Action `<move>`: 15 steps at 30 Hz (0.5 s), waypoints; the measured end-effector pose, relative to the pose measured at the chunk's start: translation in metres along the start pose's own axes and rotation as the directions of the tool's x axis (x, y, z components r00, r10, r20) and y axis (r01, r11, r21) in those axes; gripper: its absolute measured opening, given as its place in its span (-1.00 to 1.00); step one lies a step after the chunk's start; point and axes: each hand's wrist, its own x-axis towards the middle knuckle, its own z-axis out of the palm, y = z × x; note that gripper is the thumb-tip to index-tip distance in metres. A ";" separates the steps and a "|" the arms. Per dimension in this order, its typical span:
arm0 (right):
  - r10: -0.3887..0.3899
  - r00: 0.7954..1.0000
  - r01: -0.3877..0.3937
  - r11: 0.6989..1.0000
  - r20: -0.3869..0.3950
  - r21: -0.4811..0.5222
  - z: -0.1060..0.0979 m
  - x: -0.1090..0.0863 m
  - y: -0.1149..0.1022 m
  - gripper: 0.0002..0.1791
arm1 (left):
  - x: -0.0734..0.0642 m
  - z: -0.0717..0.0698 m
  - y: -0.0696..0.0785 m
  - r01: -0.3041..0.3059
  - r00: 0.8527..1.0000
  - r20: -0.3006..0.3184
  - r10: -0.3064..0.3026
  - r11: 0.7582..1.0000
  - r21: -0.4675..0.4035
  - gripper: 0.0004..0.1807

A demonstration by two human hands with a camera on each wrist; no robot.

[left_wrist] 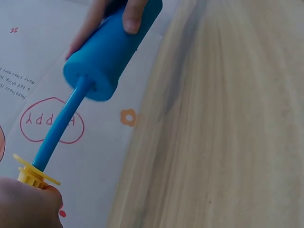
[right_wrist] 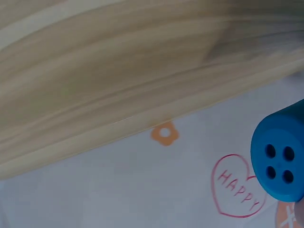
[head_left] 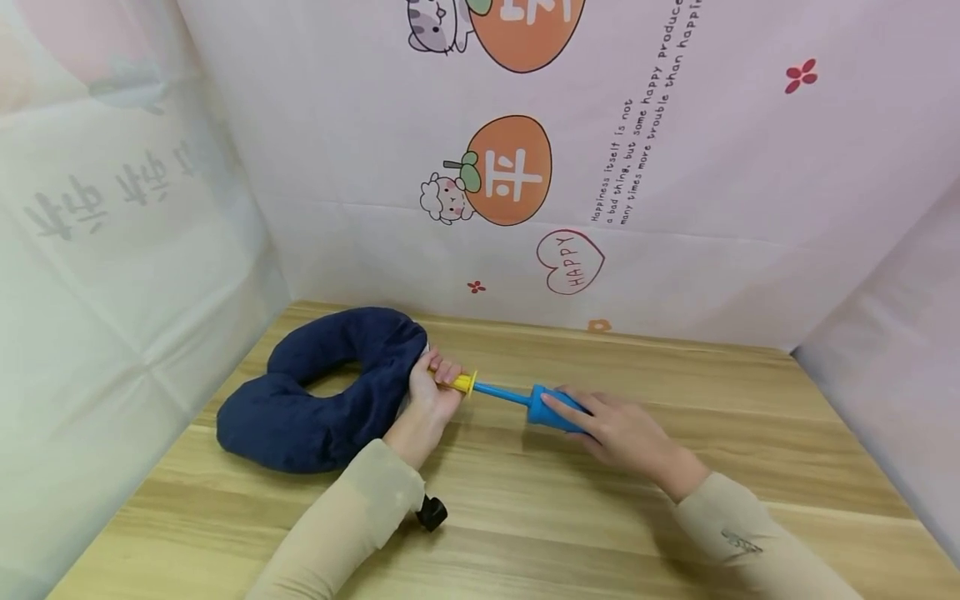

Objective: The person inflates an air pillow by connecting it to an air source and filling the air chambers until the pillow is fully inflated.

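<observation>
A navy blue U-shaped neck pillow (head_left: 322, 425) lies at the left of the table. Beside its right edge my left hand (head_left: 437, 396) grips the yellow end of a hand air pump (head_left: 551, 407), close against the pillow; the nozzle tip is hidden. A thin blue rod runs from the yellow collar (left_wrist: 35, 175) to the blue barrel (left_wrist: 114, 52). My right hand (head_left: 622, 429) holds that barrel, fingers along its sides. In the right wrist view, the barrel's end face (right_wrist: 279, 164) shows several round holes.
The wood-grain table (head_left: 570, 533) meets a white printed cloth wall (head_left: 360, 233) at the back, with more cloth at both sides. A small black object (head_left: 431, 512) sticks out beside the left sleeve.
</observation>
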 end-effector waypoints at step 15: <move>0.036 0.999 -0.038 0.996 0.029 0.076 0.023 0.056 -0.024 -0.17 | -0.007 -0.007 -0.011 0.027 0.999 0.020 -0.028 0.998 0.064 -0.45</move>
